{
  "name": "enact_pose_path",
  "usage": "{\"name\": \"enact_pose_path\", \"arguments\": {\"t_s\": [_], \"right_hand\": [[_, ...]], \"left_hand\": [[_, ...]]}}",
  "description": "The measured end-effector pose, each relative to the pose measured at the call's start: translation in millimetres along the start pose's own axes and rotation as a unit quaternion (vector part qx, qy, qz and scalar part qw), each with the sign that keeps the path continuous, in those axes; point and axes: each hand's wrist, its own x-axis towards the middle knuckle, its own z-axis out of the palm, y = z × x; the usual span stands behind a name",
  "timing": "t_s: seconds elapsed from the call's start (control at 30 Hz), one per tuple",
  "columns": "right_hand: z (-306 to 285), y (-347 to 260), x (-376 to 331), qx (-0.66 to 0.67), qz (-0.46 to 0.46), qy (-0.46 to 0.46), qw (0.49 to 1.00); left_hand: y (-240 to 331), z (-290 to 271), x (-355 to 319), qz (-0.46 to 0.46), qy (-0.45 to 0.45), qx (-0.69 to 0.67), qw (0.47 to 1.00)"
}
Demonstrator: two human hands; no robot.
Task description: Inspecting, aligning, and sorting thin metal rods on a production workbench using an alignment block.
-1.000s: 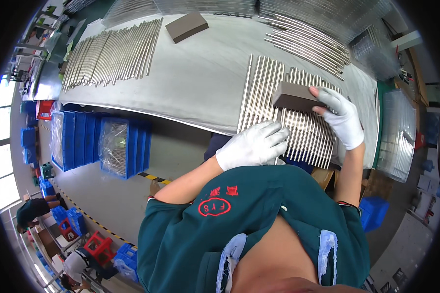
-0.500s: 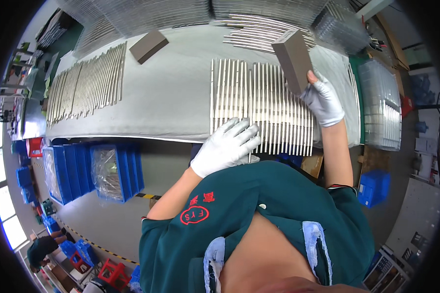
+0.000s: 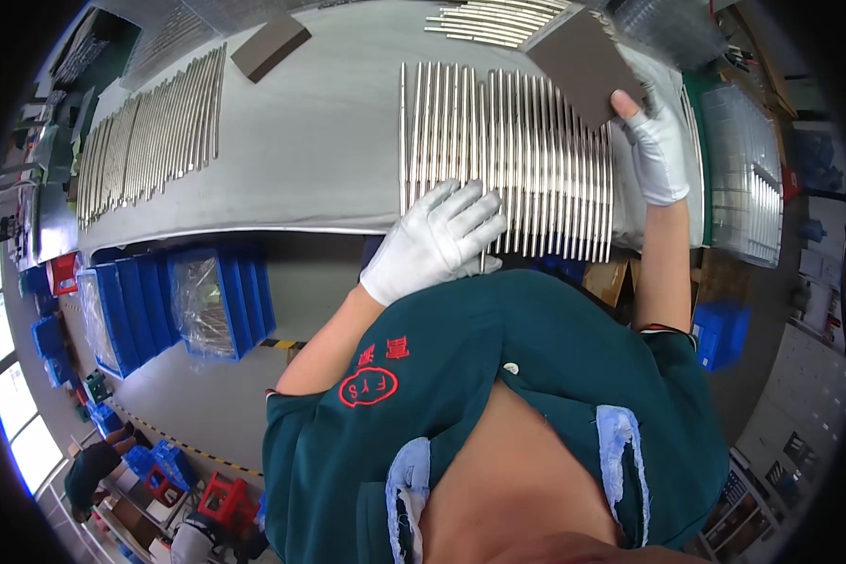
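Observation:
Thin metal rods [image 3: 536,160] lie side by side in a row on the cloth-covered table in front of me, their near ends reaching past its front edge. One rod is pulled nearer to me than those beside it. My left hand [image 3: 439,235], in a white glove, rests over the near ends at the row's left, its fingers stretched and slightly apart; the thumb is hidden. My right hand [image 3: 656,150], gloved with a bare thumb tip, grips a brown rectangular block [image 3: 587,70] above the row's far right. The block's broad face is turned toward me.
A second brown block [image 3: 271,47] lies at the back left, near another row of rods [image 3: 150,141]. More rods [image 3: 498,21] lie at the back. Clear plastic trays [image 3: 743,169] stand at the right. Blue crates [image 3: 127,315] sit below the table's left. A person [image 3: 94,475] works at lower left.
My right hand has turned the block, showing its broad face, and moved slightly right. The table sits higher in view. My left hand stays at the rods' near ends.

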Motion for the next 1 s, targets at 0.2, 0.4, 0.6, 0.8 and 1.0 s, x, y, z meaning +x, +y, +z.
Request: {"name": "enact_pose_path", "arguments": {"t_s": [0.2,0.4,0.6,0.8,1.0], "right_hand": [[-29.0,15.7,4.2,0.030,-0.025,0.112,0.993],[-37.9,12.4,-11.2,-0.085,-0.032,0.126,0.988],[-2.9,3.1,-31.7,-0.122,0.047,-0.112,0.985],[35.1,-5.1,-26.0,-0.166,-0.048,-0.256,0.951],[30.1,-14.1,-22.3,-0.252,-0.054,-0.225,0.940]], "left_hand": [[0.7,-4.2,7.2,-0.016,-0.019,-0.012,1.000],[3.1,-7.1,9.5,-0.017,-0.042,-0.026,0.999],[3.8,-8.7,6.3,-0.015,-0.028,-0.041,0.999],[3.1,-10.5,13.1,0.009,-0.016,-0.063,0.998],[2.3,-8.6,9.8,0.018,-0.013,-0.057,0.998]]}}
